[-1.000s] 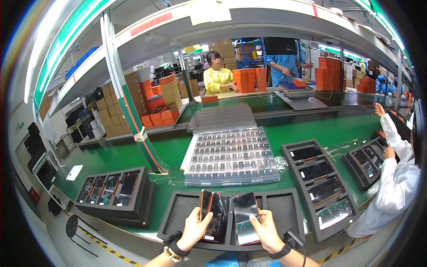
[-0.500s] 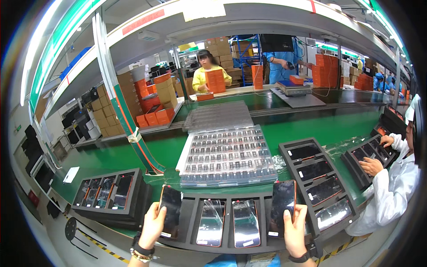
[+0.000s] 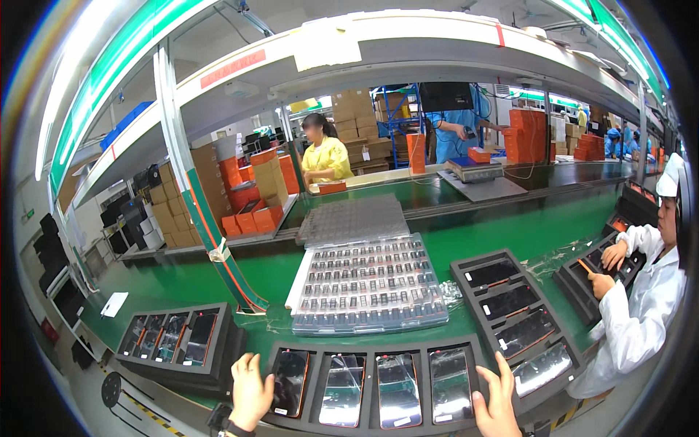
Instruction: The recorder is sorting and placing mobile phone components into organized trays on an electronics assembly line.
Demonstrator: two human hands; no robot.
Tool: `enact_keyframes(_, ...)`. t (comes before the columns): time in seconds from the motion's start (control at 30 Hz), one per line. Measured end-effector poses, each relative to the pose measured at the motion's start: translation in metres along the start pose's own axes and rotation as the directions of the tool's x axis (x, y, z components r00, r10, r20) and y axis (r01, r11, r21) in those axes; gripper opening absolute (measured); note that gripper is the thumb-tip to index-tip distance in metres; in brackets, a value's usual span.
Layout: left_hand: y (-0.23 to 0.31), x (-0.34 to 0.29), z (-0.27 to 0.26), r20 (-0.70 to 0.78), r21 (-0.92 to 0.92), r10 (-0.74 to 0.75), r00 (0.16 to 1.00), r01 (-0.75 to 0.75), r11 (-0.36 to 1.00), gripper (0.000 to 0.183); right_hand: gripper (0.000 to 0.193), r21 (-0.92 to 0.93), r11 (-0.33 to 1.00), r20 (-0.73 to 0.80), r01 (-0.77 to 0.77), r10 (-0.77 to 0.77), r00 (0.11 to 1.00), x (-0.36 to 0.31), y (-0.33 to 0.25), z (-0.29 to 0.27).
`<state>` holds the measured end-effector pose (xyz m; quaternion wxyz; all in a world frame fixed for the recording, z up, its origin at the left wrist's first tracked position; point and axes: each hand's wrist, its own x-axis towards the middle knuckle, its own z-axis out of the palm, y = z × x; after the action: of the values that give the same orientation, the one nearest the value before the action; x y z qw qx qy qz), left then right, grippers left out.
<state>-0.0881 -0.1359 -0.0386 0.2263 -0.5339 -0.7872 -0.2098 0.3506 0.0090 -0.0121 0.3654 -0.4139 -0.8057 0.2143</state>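
A black foam tray (image 3: 370, 397) lies in front of me with smartphones side by side in its slots. The leftmost smartphone (image 3: 291, 384) has an orange edge and a dark screen. At the tray's right end is another smartphone (image 3: 451, 386) with a shiny screen. My left hand (image 3: 250, 393) is beside the tray's left end, fingers apart and holding nothing. At the right end, my right hand (image 3: 496, 399) is likewise open, its fingers spread next to the tray's edge.
A clear plastic tray (image 3: 368, 320) of small dark parts sits beyond. Stacked foam trays (image 3: 226, 357) with phones stand left; another phone tray (image 3: 502, 306) lies right. A co-worker in white (image 3: 641, 291) handles phones at far right. A metal post (image 3: 200, 211) rises at left.
Both my hands have let go of the two smartphones, which now lie in the end slots of the foam tray. The co-worker at right now holds an orange-edged phone.
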Motion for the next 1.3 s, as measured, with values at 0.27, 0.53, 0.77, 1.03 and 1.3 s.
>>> enact_keyframes(0.27, -0.015, -0.036, 0.007, 0.073, 0.071, -0.017, 0.997, 0.012, 0.997, 0.047, 0.084, 0.839, 0.372, 0.208, -0.397, 0.454, 0.866, -0.019, 0.04, 0.005)
enact_keyframes(0.53, 0.013, -0.021, -0.084, 0.763, -0.566, -0.41, 0.499, 0.823, -0.053, 0.008, 0.076, 0.81, 0.065, 0.494, -0.583, 0.46, 0.738, -0.025, 0.033, -0.027)
enact_keyframes(0.77, 0.018, 0.018, -0.094, 0.609, -0.793, -0.342, 0.715, 0.539, -0.284, 0.027, 0.068, 0.871, -0.031, 0.455, -0.491, 0.43, 0.78, -0.046, 0.022, -0.036)
enact_keyframes(1.03, 0.133, 0.142, -0.016, 0.357, -0.775, 0.056, 0.933, 0.329, -0.54, 0.013, 0.052, 0.983, 0.162, -0.164, 0.081, 0.608, 0.776, -0.061, 0.033, -0.045)
enact_keyframes(1.3, 0.339, 0.244, 0.152, 0.298, -0.859, 0.091, 0.95, 0.309, -0.409, 0.035, 0.073, 0.788, 0.606, -0.418, -0.106, 0.654, 0.631, -0.07, 0.06, -0.057)
